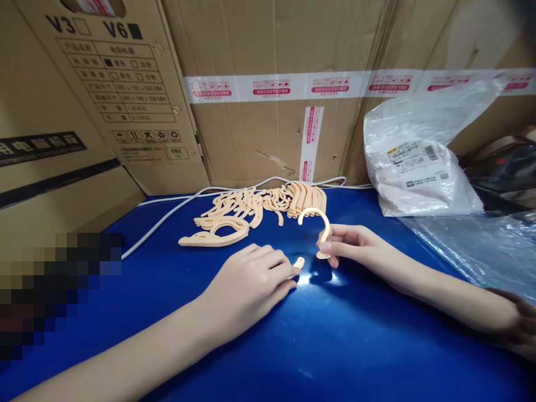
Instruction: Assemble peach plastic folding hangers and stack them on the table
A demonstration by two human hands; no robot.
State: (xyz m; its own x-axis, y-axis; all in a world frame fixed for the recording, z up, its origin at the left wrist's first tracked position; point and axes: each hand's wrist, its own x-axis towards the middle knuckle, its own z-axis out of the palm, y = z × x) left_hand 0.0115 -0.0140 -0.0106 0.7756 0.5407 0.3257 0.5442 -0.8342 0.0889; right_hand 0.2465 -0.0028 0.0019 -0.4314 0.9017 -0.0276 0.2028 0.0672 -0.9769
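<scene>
Between the thumb and fingers of my right hand (349,243) is a cream plastic hanger hook (325,220), held upright with its curve opening to the left. My left hand (255,285) is closed around a cream hanger arm (298,263); only its rounded end with a small hole pokes out past the fingers, and the rest is hidden. The two pieces are apart, a short gap between them. Behind my hands lies a pile of loose cream hooks (257,206). A row of stacked hanger arms (309,198) sits to its right, and a few folded hangers (215,240) lie at its left front.
The blue tabletop (318,346) is bounded at the back by a taped cardboard box (259,134) and at the left by a printed carton (138,162). A white cable (163,226) runs behind the pile. At the right are a labelled plastic bag (422,173) and clear film (481,251).
</scene>
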